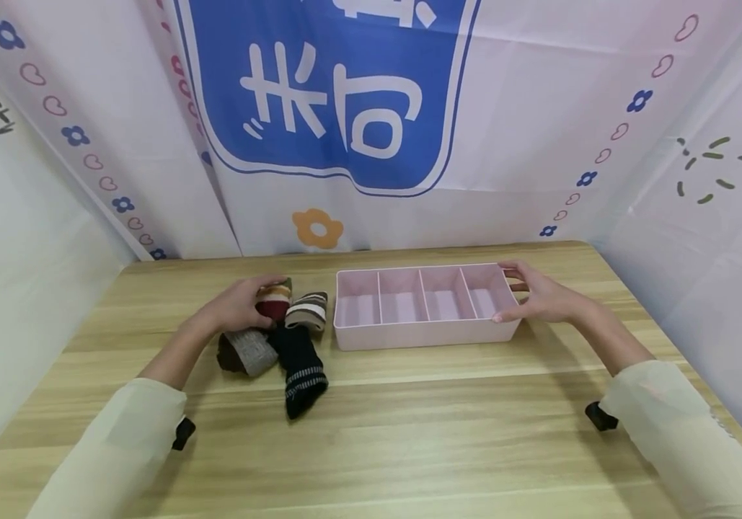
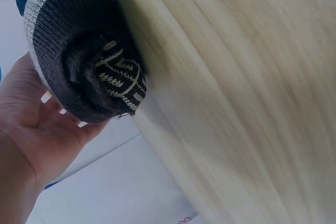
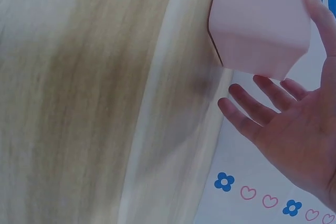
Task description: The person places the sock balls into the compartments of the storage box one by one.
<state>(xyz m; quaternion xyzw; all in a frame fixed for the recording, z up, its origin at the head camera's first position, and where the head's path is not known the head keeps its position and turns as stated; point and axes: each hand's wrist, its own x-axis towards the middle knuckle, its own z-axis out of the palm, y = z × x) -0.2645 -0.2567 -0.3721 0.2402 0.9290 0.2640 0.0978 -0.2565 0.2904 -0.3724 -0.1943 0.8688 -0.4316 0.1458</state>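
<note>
The right hand [image 3: 294,135] seems to grip a pink box [image 3: 260,19], 2 blue flowers [image 3: 229,177] showing on white cloth [image 3: 236,150] behind.

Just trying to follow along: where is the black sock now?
In the head view, the black sock lies on the table left of centre, just right of the rolled grey sock and left of the pink box.

Knit socks [image 1: 291,347], smooth plastic box [image 1: 425,335], wood-grain tabletop [image 1: 409,425]
</note>
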